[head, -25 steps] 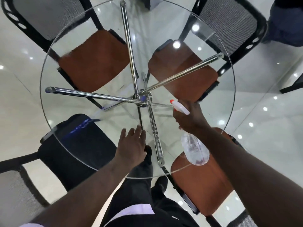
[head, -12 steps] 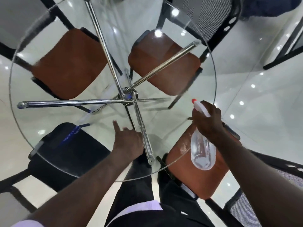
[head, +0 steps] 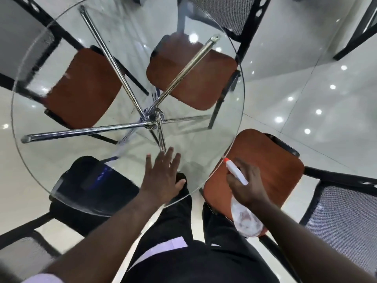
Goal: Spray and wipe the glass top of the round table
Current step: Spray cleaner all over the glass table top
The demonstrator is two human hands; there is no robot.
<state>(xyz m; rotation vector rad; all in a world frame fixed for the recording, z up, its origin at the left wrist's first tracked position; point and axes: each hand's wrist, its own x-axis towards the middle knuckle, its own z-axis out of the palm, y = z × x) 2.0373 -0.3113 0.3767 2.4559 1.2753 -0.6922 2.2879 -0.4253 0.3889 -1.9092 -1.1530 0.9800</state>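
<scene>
The round glass table top (head: 214,139) fills the middle of the view, with chrome legs (head: 85,130) crossing beneath it. My left hand (head: 163,176) lies flat and empty on the glass near its front edge, fingers spread. My right hand (head: 244,184) grips a clear spray bottle (head: 245,220) with a white head and red nozzle tip (head: 226,159). The bottle hangs just off the table's right front rim, over a brown chair seat. No cloth is visible.
Brown-seated chairs stand under the far left (head: 85,86), the far right (head: 193,72) and the near right (head: 265,166) of the table. A black-seated chair (head: 91,184) sits at the near left. My dark trousers (head: 177,225) are below. The glossy tiled floor (head: 316,99) surrounds everything.
My right hand has drawn the spray bottle back from over the glass to just beyond the right front rim. My left hand went from a pointing finger to a flat, spread palm on the glass.
</scene>
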